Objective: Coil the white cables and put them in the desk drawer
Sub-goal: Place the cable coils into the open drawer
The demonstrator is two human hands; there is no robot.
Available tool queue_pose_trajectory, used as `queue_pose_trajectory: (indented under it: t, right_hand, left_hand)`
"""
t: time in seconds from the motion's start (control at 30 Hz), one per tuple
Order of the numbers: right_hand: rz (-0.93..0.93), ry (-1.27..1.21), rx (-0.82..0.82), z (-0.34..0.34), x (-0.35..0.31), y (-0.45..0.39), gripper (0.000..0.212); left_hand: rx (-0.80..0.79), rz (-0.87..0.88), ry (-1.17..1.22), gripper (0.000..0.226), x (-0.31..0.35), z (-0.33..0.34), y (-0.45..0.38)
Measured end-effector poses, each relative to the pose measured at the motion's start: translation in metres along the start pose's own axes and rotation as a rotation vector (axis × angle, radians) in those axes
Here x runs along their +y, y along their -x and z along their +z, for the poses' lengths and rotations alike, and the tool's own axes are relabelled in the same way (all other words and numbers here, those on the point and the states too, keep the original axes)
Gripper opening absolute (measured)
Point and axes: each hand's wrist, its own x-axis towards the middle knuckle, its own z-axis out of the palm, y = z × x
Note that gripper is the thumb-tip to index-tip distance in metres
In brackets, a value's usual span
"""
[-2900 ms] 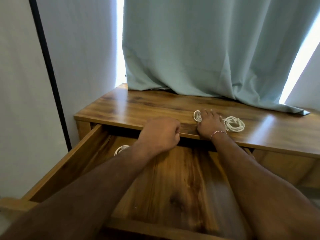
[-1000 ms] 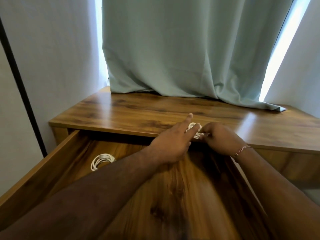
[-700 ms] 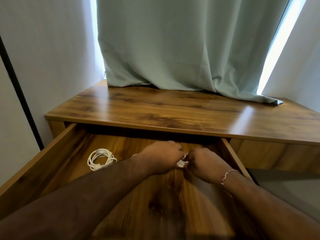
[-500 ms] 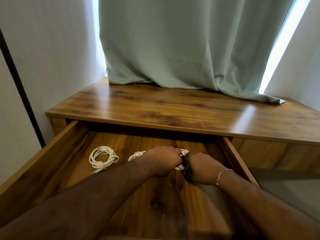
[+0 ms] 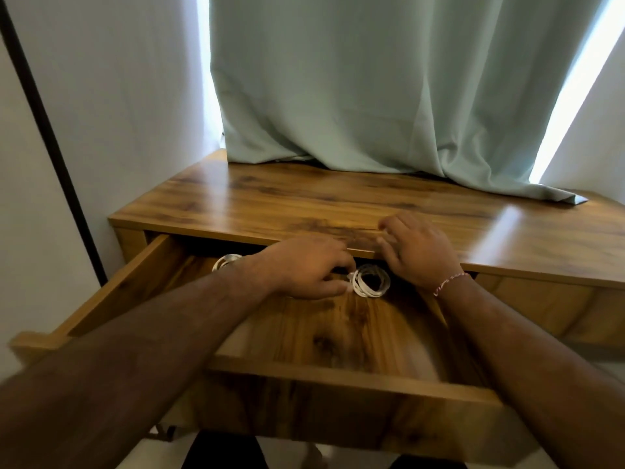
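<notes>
Head view counts two white cable coils in the open drawer (image 5: 338, 377): the near coil (image 5: 371, 280) lies on the drawer floor between both hands, the far-left coil (image 5: 227, 260) half hidden by the left forearm. Left hand (image 5: 306, 270), fingers curled, touches the near coil's edge; whether it grips is unclear. Right hand (image 5: 417, 250) is spread open, empty, over the desk (image 5: 304, 201) edge; half a second ago it was closed beside the coil.

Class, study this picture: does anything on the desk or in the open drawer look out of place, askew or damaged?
Nothing stands out. Two coiled white cables lie in the open drawer; the curtain hem drapes onto the desk top.
</notes>
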Motion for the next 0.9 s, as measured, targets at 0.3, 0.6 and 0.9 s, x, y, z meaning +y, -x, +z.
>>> queue_pose_trajectory:
  t: [0.3, 0.6, 0.9]
  right_hand:
    - [-0.044, 0.023, -0.357, -0.007, -0.001, -0.037, 0.060]
    - [0.051, 0.009, -0.465, -0.009, -0.012, -0.023, 0.079]
    - [0.076, -0.120, -0.684, -0.043, -0.020, -0.013, 0.123]
  left_hand:
    - [-0.263, -0.215, 0.127, 0.124, -0.028, -0.001, 0.023]
    - [-0.338, -0.216, 0.128, 0.137, -0.030, -0.018, 0.015]
    - [-0.134, -0.276, 0.074, 0.095, -0.026, -0.013, 0.019]
